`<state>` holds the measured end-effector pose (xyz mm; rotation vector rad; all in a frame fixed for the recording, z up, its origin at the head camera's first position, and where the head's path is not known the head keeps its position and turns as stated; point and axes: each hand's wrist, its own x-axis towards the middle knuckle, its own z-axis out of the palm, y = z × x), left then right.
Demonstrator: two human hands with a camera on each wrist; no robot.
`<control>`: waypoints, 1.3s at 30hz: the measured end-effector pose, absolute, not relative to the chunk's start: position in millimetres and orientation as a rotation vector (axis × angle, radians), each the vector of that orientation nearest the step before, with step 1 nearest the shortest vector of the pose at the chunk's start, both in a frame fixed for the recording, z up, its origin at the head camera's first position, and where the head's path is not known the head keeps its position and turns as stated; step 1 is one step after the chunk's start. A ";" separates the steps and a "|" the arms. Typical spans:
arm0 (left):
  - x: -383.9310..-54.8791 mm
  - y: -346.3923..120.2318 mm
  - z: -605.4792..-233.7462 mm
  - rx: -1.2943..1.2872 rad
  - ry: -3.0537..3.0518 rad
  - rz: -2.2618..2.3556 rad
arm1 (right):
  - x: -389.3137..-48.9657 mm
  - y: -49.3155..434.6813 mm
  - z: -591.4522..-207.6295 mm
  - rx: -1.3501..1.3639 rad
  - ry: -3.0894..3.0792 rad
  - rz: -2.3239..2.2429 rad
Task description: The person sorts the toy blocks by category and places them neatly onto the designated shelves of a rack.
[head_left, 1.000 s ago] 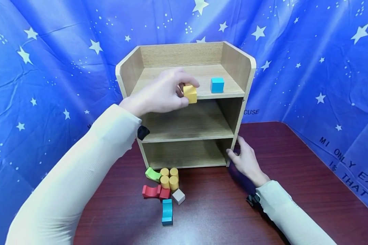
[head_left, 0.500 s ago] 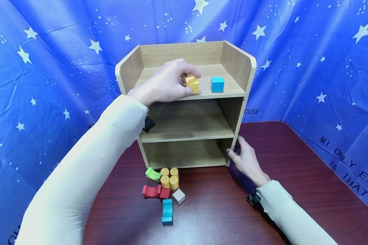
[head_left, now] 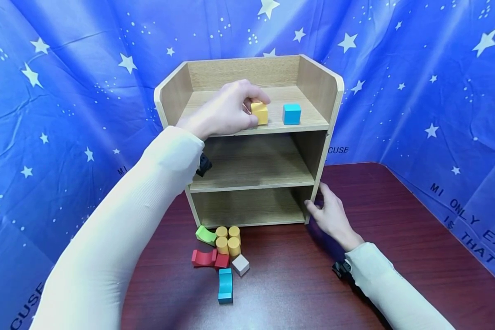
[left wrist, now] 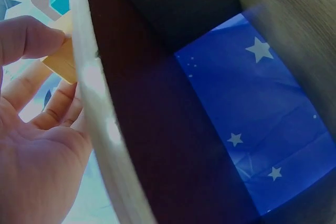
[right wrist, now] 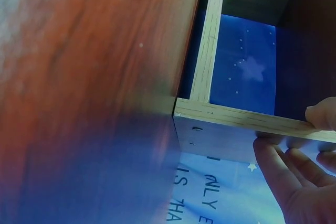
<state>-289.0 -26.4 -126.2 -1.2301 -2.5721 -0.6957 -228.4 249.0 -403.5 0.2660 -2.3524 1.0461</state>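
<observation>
In the head view my left hand point(head_left: 233, 110) pinches a yellow cube point(head_left: 260, 113) between thumb and fingers, right at the front edge of the top board of a small wooden shelf point(head_left: 251, 188). The hand covers part of the cube. To its right on the same board sits a blue cube point(head_left: 291, 114). The left wrist view has the thumb and fingers around the yellow cube point(left wrist: 63, 61) beside the board edge. Low on the shelf's right side, my right hand point(head_left: 332, 217) grips the side panel point(right wrist: 247, 118), thumb at its front edge and fingers against the outer face.
On the dark red table point(head_left: 280, 284), before the shelf, stand several yellow cylinders point(head_left: 228, 240). Around them lie a green curved block point(head_left: 206, 235), a red curved block point(head_left: 204, 258), a red cube point(head_left: 222, 261), a white cube point(head_left: 241, 265) and a blue curved block point(head_left: 225, 286). Behind hangs a starry blue curtain point(head_left: 86, 55).
My left hand has moved up and slightly right with the yellow cube, from in front of the top board's edge to over it. The right hand has stayed on the panel.
</observation>
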 end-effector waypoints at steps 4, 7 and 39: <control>-290.8 -26.3 -128.2 -1.237 -2.574 -0.702 | -227.6 248.7 -403.1 0.266 -2.354 1.045; -292.4 -26.6 -129.5 -1.239 -2.563 -0.699 | -227.4 248.4 -402.3 0.266 -2.356 1.037; -292.6 -32.4 -136.8 -1.262 -2.475 -0.814 | -227.8 248.1 -401.9 0.260 -2.352 1.028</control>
